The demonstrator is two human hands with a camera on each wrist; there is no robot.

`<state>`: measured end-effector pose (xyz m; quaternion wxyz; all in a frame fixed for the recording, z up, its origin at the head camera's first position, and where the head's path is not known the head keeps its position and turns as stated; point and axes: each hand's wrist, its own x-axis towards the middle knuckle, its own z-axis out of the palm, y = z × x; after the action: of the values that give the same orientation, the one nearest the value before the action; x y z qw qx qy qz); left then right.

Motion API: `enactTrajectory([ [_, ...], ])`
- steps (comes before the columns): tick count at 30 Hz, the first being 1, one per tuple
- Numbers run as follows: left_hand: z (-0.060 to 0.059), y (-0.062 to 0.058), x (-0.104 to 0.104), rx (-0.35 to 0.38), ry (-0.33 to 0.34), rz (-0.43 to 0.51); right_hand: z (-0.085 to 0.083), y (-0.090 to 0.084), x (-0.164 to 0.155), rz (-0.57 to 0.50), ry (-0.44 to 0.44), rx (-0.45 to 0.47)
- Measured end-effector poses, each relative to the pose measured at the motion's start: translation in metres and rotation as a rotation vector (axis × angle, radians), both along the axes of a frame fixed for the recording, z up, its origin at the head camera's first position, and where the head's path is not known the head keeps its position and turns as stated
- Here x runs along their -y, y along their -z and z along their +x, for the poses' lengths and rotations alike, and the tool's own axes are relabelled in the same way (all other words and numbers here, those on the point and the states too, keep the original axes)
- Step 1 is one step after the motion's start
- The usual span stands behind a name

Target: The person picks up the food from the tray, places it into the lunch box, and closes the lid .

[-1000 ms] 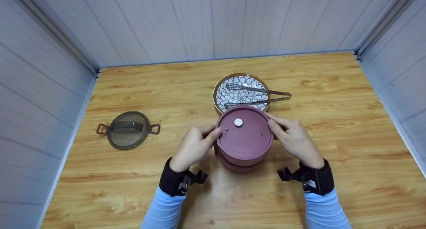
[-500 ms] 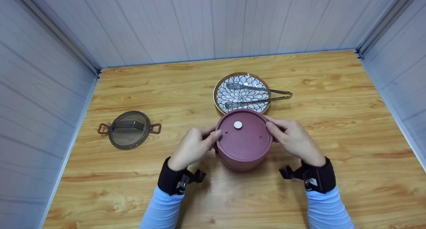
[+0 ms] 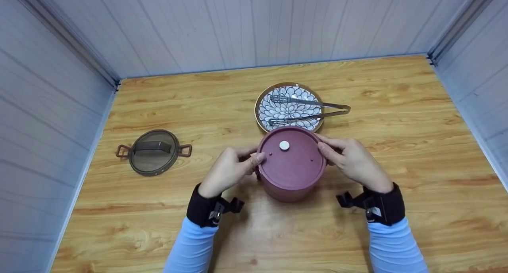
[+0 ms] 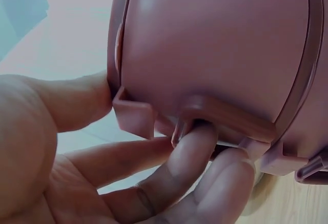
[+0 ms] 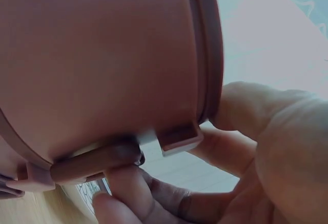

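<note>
A maroon round stacked container (image 3: pixel 291 170) with a flat lid and a white knob sits in front of the plate. The left hand (image 3: pixel 230 172) is at its left side. In the left wrist view, that thumb presses the lid's rim while curled fingers hook under a side handle (image 4: pixel 230 119). On the opposite side, the right hand (image 3: pixel 355 164) grips likewise, its thumb on the rim and fingertips under the other handle (image 5: pixel 97 162). A lower tier (image 4: pixel 320 126) shows below the held one in the left wrist view. The container's inside is hidden.
Behind the container, dark metal tongs (image 3: pixel 331 111) lie across a flower-patterned plate (image 3: pixel 262 118), whose near edge is partly covered. Left on the wooden table (image 3: pixel 139 225) lies a glass lid (image 3: pixel 152 166) with two brown side loops. Pale panel walls (image 3: pixel 254 27) border the table.
Both hands have lowered the upper tier onto the lower one; the seam seen between them a second ago no longer shows. The head view has shifted slightly. Both grips stay the same.
</note>
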<state>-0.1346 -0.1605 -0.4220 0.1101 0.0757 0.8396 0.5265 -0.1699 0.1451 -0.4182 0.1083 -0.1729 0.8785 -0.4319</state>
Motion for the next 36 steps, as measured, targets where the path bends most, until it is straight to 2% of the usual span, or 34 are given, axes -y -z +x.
enactTrajectory([
  [6, -0.0011, 0.0002, 0.0004, 0.014, 0.014, 0.033, 0.0011, -0.0019, 0.001, 0.033, 0.002, -0.047],
  [18, -0.0008, 0.0011, 0.0007, 0.026, 0.016, 0.046, 0.0037, -0.0039, 0.0025, 0.065, 0.004, -0.065],
  [23, -0.0014, -0.0001, 0.0006, 0.018, 0.023, 0.04, 0.0044, -0.0063, 0.0022, 0.08, -0.008, -0.089],
  [36, -0.0009, -0.0011, -0.0003, -0.007, 0.017, -0.015, 0.0047, -0.0074, 0.0024, 0.084, -0.007, -0.069],
])
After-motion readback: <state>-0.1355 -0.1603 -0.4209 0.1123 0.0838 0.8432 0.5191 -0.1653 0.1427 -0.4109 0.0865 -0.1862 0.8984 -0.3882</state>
